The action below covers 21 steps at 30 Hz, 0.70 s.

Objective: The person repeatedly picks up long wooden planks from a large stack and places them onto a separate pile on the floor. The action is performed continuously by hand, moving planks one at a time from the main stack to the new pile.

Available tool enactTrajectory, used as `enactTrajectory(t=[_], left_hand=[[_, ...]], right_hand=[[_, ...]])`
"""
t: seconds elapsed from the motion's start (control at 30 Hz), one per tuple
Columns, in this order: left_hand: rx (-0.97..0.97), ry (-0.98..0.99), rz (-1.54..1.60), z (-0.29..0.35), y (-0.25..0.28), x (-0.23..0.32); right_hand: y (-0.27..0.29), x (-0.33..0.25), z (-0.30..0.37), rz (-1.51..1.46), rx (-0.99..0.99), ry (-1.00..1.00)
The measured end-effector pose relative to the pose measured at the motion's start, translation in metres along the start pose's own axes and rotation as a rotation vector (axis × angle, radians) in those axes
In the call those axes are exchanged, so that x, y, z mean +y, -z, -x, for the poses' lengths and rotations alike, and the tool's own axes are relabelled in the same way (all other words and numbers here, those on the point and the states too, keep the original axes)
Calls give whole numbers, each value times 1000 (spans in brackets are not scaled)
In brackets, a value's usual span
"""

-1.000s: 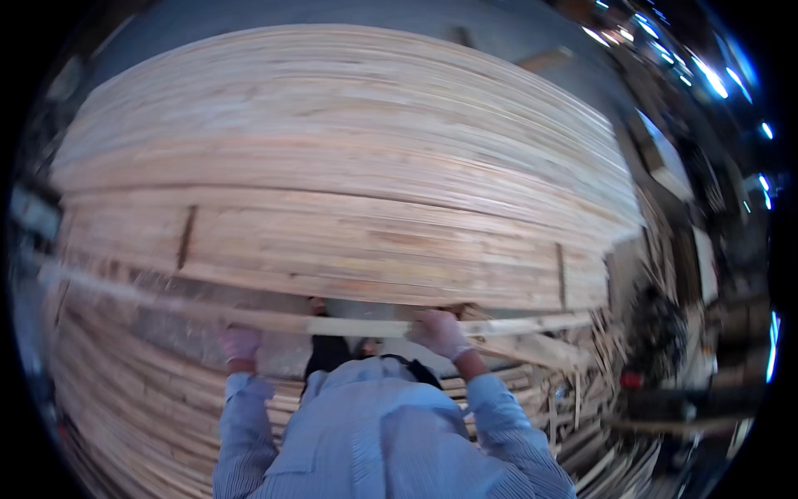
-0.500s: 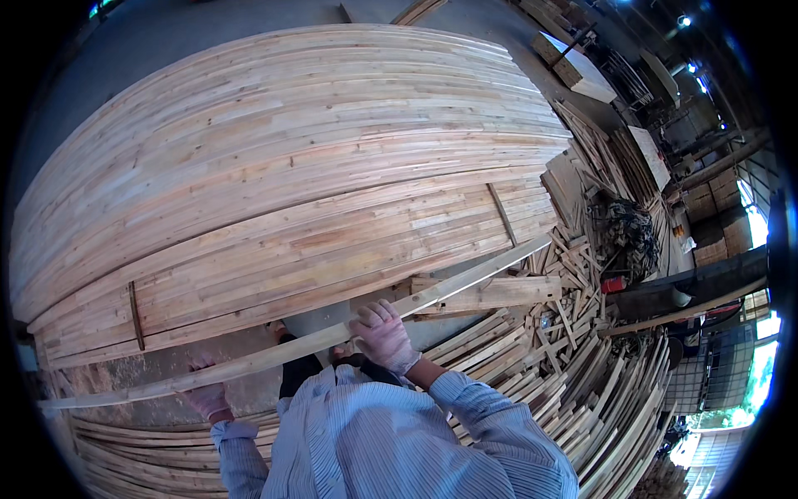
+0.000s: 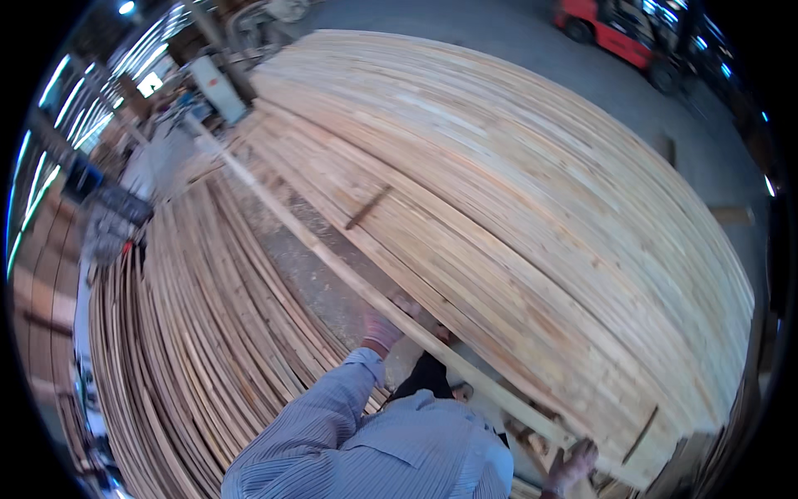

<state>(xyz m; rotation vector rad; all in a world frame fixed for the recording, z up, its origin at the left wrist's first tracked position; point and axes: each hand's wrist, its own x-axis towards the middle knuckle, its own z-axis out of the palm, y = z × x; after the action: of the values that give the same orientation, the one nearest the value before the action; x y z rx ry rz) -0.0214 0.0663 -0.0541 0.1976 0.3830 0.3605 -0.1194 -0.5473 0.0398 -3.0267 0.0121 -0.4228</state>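
Observation:
A long, narrow wooden strip (image 3: 332, 262) runs diagonally across in front of me, from the far left down to the lower right. My left hand (image 3: 383, 329), in a thin pale glove, is closed round it from the near side; the strip hides part of the fingers. Further right, my gloved right hand (image 3: 571, 467) grips the strip near its lower right stretch, thumb and fingers bent about it. Just beyond lies a wide, low stack of light boards (image 3: 515, 208), laid side by side. A short dark stick (image 3: 368, 207) lies across its near part, and another stick (image 3: 640, 434) at its right.
At my left a large pile of thin wooden strips (image 3: 199, 308) covers the ground. Sawdust-strewn floor (image 3: 307, 270) shows between pile and stack. A red forklift (image 3: 607, 33) stands at the far right. A pale upright panel (image 3: 218, 90) stands beyond the stack's far left end.
My view has swung to the left, bringing the strip pile and forklift into sight. Both hands stay on the strip; the right hand now appears further out to the lower right.

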Motion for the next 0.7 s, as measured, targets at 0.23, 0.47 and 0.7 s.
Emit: enactTrajectory(t=[0.23, 0.47, 0.7], left_hand=[[476, 75, 56, 47, -110, 6], [341, 121, 56, 55, -98, 13], [367, 148, 52, 45, -99, 18]], right_hand=[[50, 50, -9, 23, -168, 184], [87, 52, -24, -53, -484, 63], [94, 118, -1, 221, -535, 57]])
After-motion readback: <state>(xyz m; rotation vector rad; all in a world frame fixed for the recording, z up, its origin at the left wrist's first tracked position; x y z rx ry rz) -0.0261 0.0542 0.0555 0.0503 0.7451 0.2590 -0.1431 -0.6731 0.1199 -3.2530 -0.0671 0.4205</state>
